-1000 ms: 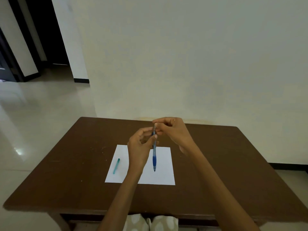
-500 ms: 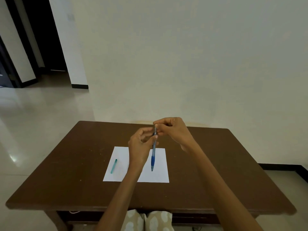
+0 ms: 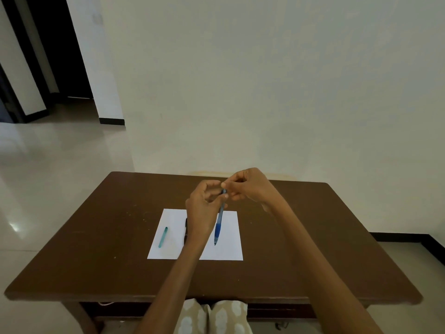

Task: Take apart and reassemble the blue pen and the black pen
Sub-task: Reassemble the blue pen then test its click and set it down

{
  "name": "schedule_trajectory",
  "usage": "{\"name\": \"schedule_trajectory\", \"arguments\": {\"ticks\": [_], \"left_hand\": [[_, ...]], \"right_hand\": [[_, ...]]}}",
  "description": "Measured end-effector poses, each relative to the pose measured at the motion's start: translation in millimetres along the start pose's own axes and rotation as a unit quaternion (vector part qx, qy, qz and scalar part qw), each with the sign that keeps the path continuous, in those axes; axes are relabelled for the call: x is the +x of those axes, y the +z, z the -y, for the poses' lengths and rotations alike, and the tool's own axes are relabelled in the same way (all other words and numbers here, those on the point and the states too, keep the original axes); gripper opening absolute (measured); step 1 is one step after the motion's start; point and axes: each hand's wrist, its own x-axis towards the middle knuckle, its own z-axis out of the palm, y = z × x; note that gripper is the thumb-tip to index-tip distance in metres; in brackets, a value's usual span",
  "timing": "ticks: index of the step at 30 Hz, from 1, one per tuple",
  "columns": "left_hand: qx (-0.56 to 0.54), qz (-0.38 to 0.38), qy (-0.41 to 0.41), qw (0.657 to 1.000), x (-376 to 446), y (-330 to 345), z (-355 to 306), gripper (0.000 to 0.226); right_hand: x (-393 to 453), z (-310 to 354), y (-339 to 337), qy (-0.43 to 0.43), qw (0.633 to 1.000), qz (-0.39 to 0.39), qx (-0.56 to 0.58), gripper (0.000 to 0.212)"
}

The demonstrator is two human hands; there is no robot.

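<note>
- Blue pen (image 3: 218,225): a slim translucent barrel with a darker blue grip sleeve near its tip, held almost upright above the paper, tip pointing down toward the near edge.
- Left hand (image 3: 201,208): fingers curled around the upper barrel, pinching it.
- Right hand (image 3: 248,186): fingers (image 3: 228,185) bent and pressed together, pinching the pen's top end.
- Black pen (image 3: 186,231): a dark slender shape lying on the paper, mostly hidden behind the left wrist.
- Teal piece (image 3: 163,237): a short, smooth, tapered plastic part lying flat on the paper's left portion, well apart from the hands.
- Paper (image 3: 228,251): a white rectangular sheet, flat and matte.
- Counter (image 3: 96,249): dark brown wood, rounded corners, lightly speckled surface.
</note>
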Motion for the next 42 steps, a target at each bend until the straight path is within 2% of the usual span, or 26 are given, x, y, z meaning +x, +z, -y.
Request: {"name": "schedule_trajectory", "arguments": {"ticks": [5,9,11,13,15,17,18,20,23,26,32,37,42], "left_hand": [[-0.017,-0.013,0.008,1.000,4,4,13,0.029],[-0.044,0.002,-0.003,0.999,9,11,26,0.034],[-0.082,-0.006,-0.030,0.996,10,14,34,0.035],[-0.160,-0.005,-0.098,0.982,12,17,49,0.033],[-0.282,0.019,-0.197,0.939,13,23,71,0.036],[-0.413,0.036,-0.285,0.864,10,30,96,0.047],[-0.465,0.038,-0.315,0.827,7,34,106,0.051],[-0.523,0.026,-0.357,0.773,3,45,124,0.058],[-0.587,0.009,-0.380,0.714,-3,55,136,0.062],[-0.632,-0.009,-0.379,0.676,-2,60,152,0.064],[-0.665,0.009,-0.349,0.661,-9,59,184,0.070],[-0.659,0.009,-0.355,0.663,-10,61,198,0.070],[-0.659,0.003,-0.354,0.663,-6,59,205,0.070]], "right_hand": [[1,-21,12,-0.003,1.000,0.003,0.017,0.022],[4,-43,25,-0.004,0.996,-0.034,0.081,0.022],[9,-52,28,-0.003,0.991,-0.055,0.123,0.024],[16,-60,30,0.005,0.974,-0.082,0.213,0.023],[26,-68,32,0.029,0.922,-0.112,0.369,0.022],[37,-77,37,0.051,0.861,-0.131,0.489,0.025],[43,-83,41,0.062,0.838,-0.137,0.525,0.027],[58,-91,50,0.078,0.810,-0.144,0.564,0.036],[72,-99,62,0.082,0.794,-0.119,0.590,0.049],[85,-113,74,0.089,0.815,-0.097,0.565,0.046],[96,-135,79,0.110,0.819,-0.072,0.558,0.045],[104,-142,88,0.141,0.835,-0.058,0.528,0.038],[108,-144,96,0.156,0.821,-0.050,0.547,0.042]]}}
